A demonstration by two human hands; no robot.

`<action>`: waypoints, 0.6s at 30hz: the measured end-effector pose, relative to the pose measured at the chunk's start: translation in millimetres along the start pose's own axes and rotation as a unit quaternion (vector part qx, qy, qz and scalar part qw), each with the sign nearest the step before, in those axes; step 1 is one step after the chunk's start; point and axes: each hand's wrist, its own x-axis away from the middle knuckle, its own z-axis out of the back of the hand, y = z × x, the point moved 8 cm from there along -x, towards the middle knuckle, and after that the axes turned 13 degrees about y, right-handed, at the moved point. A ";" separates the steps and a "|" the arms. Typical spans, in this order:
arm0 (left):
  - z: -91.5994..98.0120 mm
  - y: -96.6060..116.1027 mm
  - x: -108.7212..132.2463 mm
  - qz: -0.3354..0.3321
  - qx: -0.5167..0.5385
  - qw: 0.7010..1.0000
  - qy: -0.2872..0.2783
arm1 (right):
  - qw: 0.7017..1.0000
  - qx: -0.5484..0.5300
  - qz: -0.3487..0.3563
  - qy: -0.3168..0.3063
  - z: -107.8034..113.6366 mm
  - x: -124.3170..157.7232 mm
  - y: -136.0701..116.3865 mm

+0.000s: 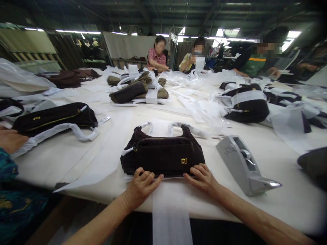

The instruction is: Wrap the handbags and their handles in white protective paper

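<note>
A black handbag (163, 154) with a zipped front and a small gold emblem lies in front of me, its strap wrapped in white material. My left hand (141, 187) grips the near bottom edge, fingers curled over it and thumb along it. At the right end of that same edge, my right hand (205, 180) holds on in a like way. A white paper strip (171, 214) runs under the bag and hangs over the table's front edge; its far end shows behind the bag. To the right stands a grey tape dispenser (235, 166).
At the left, a co-worker's hand (11, 139) is beside another black bag (56, 117). Olive bags (133, 90) lie mid-table, and black bags (247, 105) at the right. White sheets cover much of the table (276, 180). Several people sit or stand across it.
</note>
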 end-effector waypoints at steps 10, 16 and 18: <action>-6.7 0.8 -5.2 0.001 -0.003 1.000 -0.024 | 0.998 0.033 -0.053 -0.024 8.8 -3.3 -7.0; -8.6 -2.5 -5.0 0.010 0.004 1.000 -0.012 | 0.987 -0.047 0.026 -0.150 19.9 30.3 -67.9; -9.4 -2.7 -4.4 0.011 0.005 1.000 -0.011 | 0.977 -0.065 0.054 -0.197 16.0 45.1 -88.2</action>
